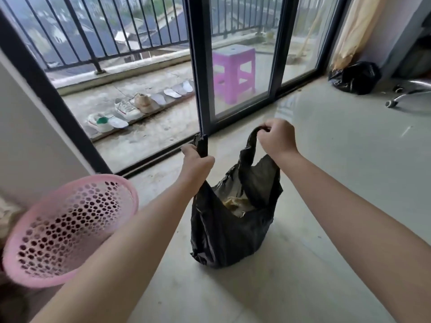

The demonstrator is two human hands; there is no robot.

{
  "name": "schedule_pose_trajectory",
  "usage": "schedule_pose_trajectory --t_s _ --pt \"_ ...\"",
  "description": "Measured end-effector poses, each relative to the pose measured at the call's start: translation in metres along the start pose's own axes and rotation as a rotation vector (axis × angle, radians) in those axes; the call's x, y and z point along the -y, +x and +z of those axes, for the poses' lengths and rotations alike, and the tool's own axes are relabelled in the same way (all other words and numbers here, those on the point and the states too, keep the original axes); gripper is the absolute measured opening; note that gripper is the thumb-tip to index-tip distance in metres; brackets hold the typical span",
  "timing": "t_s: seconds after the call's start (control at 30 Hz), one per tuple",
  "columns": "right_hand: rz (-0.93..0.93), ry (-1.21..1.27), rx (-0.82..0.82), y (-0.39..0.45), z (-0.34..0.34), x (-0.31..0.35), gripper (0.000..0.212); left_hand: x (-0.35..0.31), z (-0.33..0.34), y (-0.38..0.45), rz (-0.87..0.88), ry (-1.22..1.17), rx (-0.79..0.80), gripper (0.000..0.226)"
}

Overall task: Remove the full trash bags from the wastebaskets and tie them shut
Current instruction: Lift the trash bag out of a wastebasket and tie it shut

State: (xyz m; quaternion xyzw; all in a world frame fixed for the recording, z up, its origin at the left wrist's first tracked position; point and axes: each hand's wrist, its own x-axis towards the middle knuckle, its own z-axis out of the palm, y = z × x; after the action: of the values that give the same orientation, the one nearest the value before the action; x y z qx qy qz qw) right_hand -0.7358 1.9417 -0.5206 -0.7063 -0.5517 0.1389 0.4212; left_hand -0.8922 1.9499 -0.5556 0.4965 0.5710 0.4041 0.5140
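Note:
A black trash bag (224, 234) stands on the pale floor in the middle of the head view, its mouth open with brownish rubbish showing inside. My left hand (197, 163) grips the bag's left handle and pulls it up. My right hand (277, 138) grips the right handle, raised a little higher. A pink perforated wastebasket (67, 231) sits at the lower left, tilted toward me, with no bag in it.
A second black trash bag (355, 76) lies at the far right by a curtain. An office chair base (410, 94) is beside it. Sliding glass doors (242, 73) stand ahead, with a purple stool (233, 71) and shoes (130, 108) on the balcony.

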Motion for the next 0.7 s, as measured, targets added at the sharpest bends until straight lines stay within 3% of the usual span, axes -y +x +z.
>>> schedule_pose_trajectory --t_s 0.1,0.2,0.27,0.33,0.4,0.5,0.7 --pt "-0.005 0.302 0.009 0.007 0.007 -0.002 0.026 0.010 -0.017 0.005 0.008 -0.136 -0.034 0.033" --pt "0.210 0.624 0.183 0.000 0.022 -0.014 0.020 0.032 -0.025 0.003 0.045 -0.085 0.000 0.033" --pt "0.371 0.720 0.296 -0.012 0.029 -0.020 0.034 0.049 -0.028 0.001 0.087 0.025 0.027 0.019" --pt "0.433 0.721 0.318 -0.022 0.037 -0.026 0.048 0.062 -0.028 -0.004 0.107 0.067 0.027 0.007" --pt "0.457 0.638 0.266 -0.031 0.044 -0.026 0.052 0.070 -0.026 -0.004 0.124 0.047 0.019 0.022" --pt "0.461 0.291 0.208 -0.039 0.051 -0.022 0.037 0.075 -0.022 -0.001 0.107 -0.128 0.023 0.030" --pt "0.448 0.204 0.189 -0.057 0.065 -0.021 0.028 0.093 -0.028 0.010 -0.020 -0.267 0.009 0.023"
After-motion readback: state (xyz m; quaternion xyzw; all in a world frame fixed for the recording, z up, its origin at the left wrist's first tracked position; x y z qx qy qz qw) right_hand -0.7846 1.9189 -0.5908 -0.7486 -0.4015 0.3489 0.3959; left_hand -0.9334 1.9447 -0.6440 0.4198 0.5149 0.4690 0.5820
